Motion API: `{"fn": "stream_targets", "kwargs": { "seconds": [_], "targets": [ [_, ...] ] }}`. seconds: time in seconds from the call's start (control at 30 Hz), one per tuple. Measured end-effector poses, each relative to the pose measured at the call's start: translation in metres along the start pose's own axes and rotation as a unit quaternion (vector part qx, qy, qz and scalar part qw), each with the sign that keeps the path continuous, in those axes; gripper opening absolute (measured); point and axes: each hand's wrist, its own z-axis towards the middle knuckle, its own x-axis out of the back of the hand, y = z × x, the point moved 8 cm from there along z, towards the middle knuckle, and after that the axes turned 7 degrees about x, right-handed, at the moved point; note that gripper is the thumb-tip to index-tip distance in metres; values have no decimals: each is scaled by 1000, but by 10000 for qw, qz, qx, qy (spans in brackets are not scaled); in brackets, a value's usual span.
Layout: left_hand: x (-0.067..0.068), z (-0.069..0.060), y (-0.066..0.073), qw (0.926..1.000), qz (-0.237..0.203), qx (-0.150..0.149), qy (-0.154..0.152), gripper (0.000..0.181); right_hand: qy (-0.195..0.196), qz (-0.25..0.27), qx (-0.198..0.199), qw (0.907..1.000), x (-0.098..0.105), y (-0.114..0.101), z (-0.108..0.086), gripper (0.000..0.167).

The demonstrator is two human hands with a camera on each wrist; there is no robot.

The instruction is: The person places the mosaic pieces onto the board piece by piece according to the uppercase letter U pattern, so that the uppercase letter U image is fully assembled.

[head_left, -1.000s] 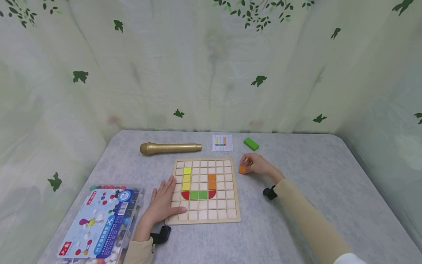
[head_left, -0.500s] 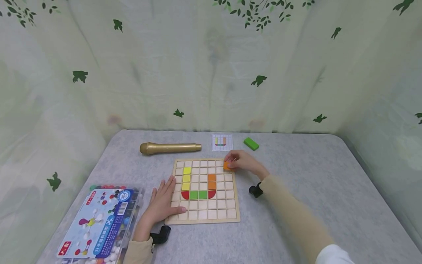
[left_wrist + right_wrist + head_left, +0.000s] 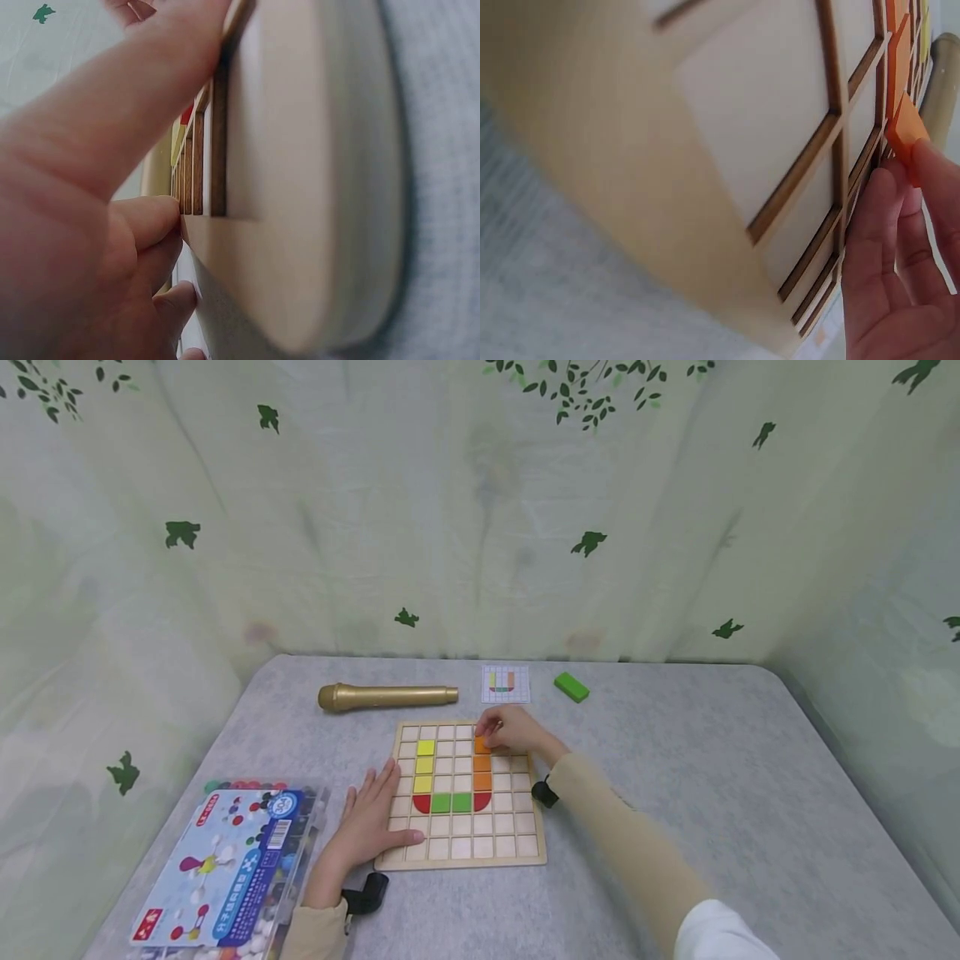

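A wooden grid board (image 3: 480,863) lies on the table with a U of coloured tiles in its cells. Yellow tiles (image 3: 424,765) form the left side, red rounded tiles (image 3: 422,803) the corners, green tiles (image 3: 452,802) the bottom and orange tiles (image 3: 482,772) the right side. My left hand (image 3: 369,823) rests with spread fingers on the board's left edge, thumb over the lower-left cells. At the top of the orange column my right hand (image 3: 517,731) pinches another orange square tile (image 3: 909,129). In the right wrist view that tile is tilted against the grid.
Behind the board lie a gold microphone (image 3: 387,697), a small pattern card (image 3: 505,684) showing a coloured U, and a green block (image 3: 572,687). A clear plastic case (image 3: 225,868) with a blue label stands at the left. A pale curtain (image 3: 480,527) hangs behind the table.
My right hand has carried the orange tile leftward from the table right of the board to the top of the orange column. The left hand has stayed in place.
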Motion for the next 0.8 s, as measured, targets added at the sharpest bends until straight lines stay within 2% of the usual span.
{"fn": "stream_targets", "kwargs": {
  "seconds": [0.2, 0.47, 0.57, 0.8],
  "targets": [
    [0, 0, -1, 10000, -2, 11, -1, 114, 52, -398, -26, 9992, -3, -5, 2, 13],
    [-1, 0, -1, 10000, 32, -3, 2, 115, 74, -626, -35, 9980, -3, -7, 0, 13],
    [-1, 0, -1, 10000, 19, -13, -2, 115, 76, -520, -31, 9986, -3, -6, -1, 13],
    [-2, 0, 0, 10000, 44, -17, -11, 115, 368, 195, -157, 9990, 7, 2, -13, 13]
  ]
}}
